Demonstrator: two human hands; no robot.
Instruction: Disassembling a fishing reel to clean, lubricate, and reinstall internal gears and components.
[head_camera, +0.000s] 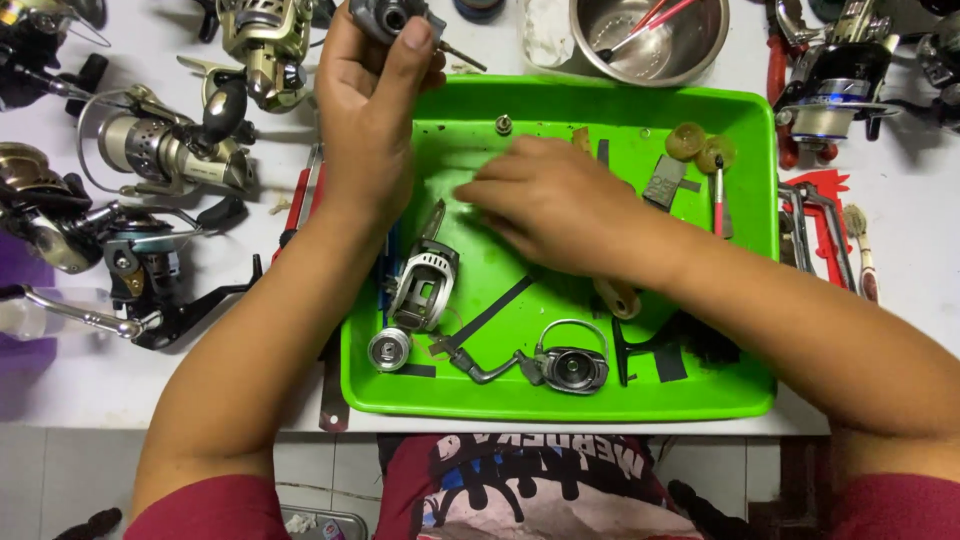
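My left hand (365, 100) is raised over the far left edge of a green tray (745, 130) and grips a small dark reel part (392, 16) between thumb and fingers. My right hand (545, 205) reaches across the tray's middle, palm down, fingers pointing left and blurred by motion; whether it holds anything is hidden. In the tray lie a silver reel body (423, 285), a round silver spool cap (389, 348), a dark rotor with wire bail (568, 365) and a crank handle (475, 365).
Several fishing reels (165, 150) crowd the white table to the left. A steel bowl (655, 40) with red-handled tools stands beyond the tray. More reels (835, 85), red pliers (815, 215) and a brush (860, 245) lie to the right.
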